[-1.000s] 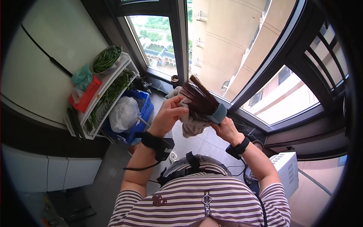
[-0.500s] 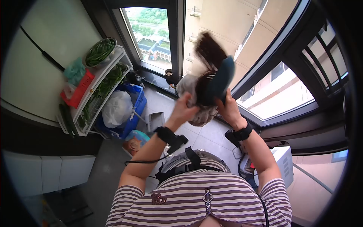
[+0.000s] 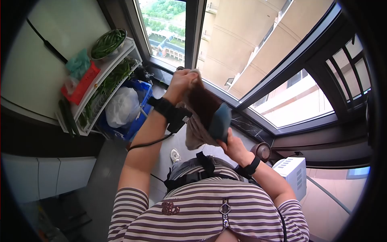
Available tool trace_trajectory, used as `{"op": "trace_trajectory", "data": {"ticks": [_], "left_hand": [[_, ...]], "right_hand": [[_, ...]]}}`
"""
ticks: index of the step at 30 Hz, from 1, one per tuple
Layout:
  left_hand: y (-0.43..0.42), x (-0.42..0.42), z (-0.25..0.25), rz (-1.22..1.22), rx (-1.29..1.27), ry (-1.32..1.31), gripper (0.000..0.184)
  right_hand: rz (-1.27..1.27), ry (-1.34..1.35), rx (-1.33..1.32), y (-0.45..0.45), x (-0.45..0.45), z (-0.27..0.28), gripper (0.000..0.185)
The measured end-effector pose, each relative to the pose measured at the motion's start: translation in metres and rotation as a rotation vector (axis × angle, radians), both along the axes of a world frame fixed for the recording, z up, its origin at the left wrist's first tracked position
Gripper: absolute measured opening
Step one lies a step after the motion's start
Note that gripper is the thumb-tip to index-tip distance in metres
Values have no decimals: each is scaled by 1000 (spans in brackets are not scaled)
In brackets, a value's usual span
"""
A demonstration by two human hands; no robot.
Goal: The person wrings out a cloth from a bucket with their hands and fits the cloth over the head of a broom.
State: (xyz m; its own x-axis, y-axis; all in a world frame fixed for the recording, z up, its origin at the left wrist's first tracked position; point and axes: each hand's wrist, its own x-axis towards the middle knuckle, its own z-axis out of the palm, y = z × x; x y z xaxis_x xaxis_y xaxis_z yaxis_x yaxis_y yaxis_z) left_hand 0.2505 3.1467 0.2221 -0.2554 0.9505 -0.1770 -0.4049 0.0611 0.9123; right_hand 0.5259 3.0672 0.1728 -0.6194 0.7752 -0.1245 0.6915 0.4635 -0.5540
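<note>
Nearest is the striped shirt [image 3: 193, 207]. Just past it, the right hand [image 3: 238, 151] grips the blue end [image 3: 220, 123] of the brush [image 3: 206, 107]. Its thumb presses on the side; I cannot tell how the other fingers sit, as they are mostly hidden. The brush is out in front, tilted, between the 2 hands and above the floor. A gray cloth [image 3: 196, 135] hangs under and along the dark bristles. Farther out, the left hand [image 3: 180, 84] has its fingers curled, pinching the cloth near the bristle tips. To do this well, I think the right hand should hold firm, and the left should pull lightly toward the tips, so the hairs do not bend. Some cloth hangs loose; bunching it up may help. Beyond are the tall windows [image 3: 195, 30].
</note>
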Motion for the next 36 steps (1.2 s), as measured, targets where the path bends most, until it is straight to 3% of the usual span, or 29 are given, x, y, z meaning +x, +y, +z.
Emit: {"op": "trace_trajectory", "data": {"ticks": [1,3,5,6,7,9,11,13,15,17,18,22,27,33,34,35,36], "left_hand": [[3,0,0,-86,24,267,13],[-1,0,11,-65,34,311,14],[-20,-1,29,-225,79,562,13],[-23,7,22,-194,263,763,12],[-33,21,28,-210,259,762,12],[-49,52,44,47,371,1304,12],[-52,64,42,27,408,1322,10],[-34,53,30,166,264,1372,16],[-34,56,18,136,216,1374,15],[-40,67,5,149,298,1282,10],[-39,65,-2,158,216,1196,9],[-37,60,-18,153,220,1160,8],[-49,28,1,-46,59,404,9],[-61,38,-5,89,14,335,5],[-67,37,-1,52,-12,499,7],[-73,39,4,52,-5,499,7],[-83,46,15,-75,-90,298,9]], "right_hand": [[33,-1,-8,-5,-2,0,44],[-3,-46,33,-5,-3,0,43],[-43,-79,-3,9,8,-6,42],[-67,-162,-29,14,11,-2,43],[-64,-208,-33,20,16,-4,44],[-53,-224,5,26,19,-2,45],[-58,-220,-11,19,18,4,43],[-22,-259,-11,3,11,15,46],[79,-367,-66,-20,0,20,52],[97,-363,-128,-29,-2,24,52],[92,-360,-129,-29,0,28,52],[111,-295,-241,-27,0,36,52],[-12,-232,-49,5,18,21,49],[75,-336,106,-3,26,24,46],[78,-354,126,-5,28,18,45],[75,-353,132,-2,32,9,45],[22,-344,82,1,38,-2,46]]}}
